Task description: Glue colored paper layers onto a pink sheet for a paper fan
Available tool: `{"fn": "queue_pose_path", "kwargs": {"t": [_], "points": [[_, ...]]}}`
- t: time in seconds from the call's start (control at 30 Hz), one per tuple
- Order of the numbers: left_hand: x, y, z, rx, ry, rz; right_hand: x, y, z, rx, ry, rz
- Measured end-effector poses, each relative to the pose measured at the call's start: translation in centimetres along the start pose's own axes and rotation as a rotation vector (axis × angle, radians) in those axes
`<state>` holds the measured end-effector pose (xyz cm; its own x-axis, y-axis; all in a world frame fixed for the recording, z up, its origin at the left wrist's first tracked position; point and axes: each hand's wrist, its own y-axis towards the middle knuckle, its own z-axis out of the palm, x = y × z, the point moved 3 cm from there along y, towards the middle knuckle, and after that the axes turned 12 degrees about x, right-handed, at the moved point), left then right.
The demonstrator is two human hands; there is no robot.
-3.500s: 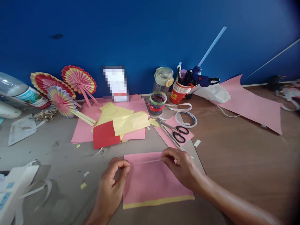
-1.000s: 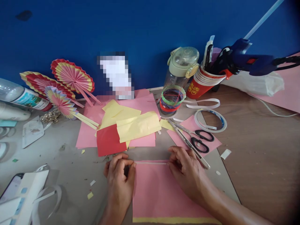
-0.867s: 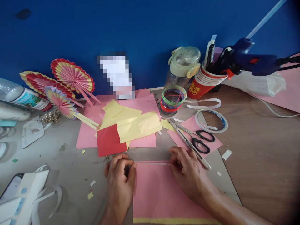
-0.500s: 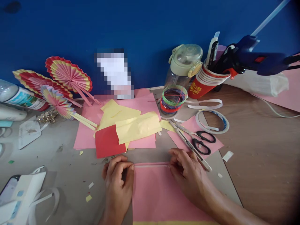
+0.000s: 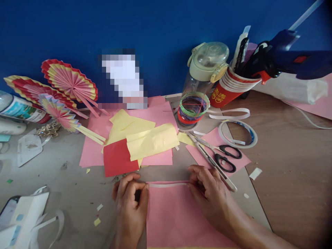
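A sheet of pink paper [image 5: 176, 214] lies before me, with a yellow band along its near edge. Along its far edge runs a narrow white tape strip [image 5: 168, 185], bowed slightly. My left hand [image 5: 132, 204] pinches the strip's left end at the sheet's far left corner, thumb and forefinger together. At the other end, my right hand [image 5: 207, 190] is closed in a pinch on the strip and the paper edge. Its fingertips partly hide that end. Just beyond the right hand are a slim cutter knife [image 5: 218, 169] and black-handled scissors [image 5: 228, 157].
Behind the sheet lie yellow paper [image 5: 153, 140], red paper [image 5: 120, 157] and more pink sheets. A tape roll [image 5: 252, 138], a bottle [image 5: 207, 65] and a red cup [image 5: 224, 91] holding tools stand right. Folded paper fans [image 5: 72, 84] lean left. Paper scraps dot the table.
The white strip now shows wider along the paper's far edge and bows a little. Both hands keep their pinch almost in place. The view has shifted slightly.
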<state>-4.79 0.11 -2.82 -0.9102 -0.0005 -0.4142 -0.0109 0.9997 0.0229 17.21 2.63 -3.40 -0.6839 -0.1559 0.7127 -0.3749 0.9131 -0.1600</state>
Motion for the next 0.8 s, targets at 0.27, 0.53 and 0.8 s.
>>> {"fn": "queue_pose_path", "kwargs": {"t": [0.27,0.53,0.8], "points": [[0.23,-0.05,-0.66,-0.023,-0.090,0.033,0.22,0.02,-0.20,-0.008,0.008,-0.008],[0.16,-0.22,-0.84,0.021,-0.075,0.098,0.20,0.03,-0.52,0.027,0.026,-0.010],[-0.17,-0.07,-0.55,0.078,-0.010,0.158,0.23,-0.12,-0.71,0.072,0.070,-0.002]]}}
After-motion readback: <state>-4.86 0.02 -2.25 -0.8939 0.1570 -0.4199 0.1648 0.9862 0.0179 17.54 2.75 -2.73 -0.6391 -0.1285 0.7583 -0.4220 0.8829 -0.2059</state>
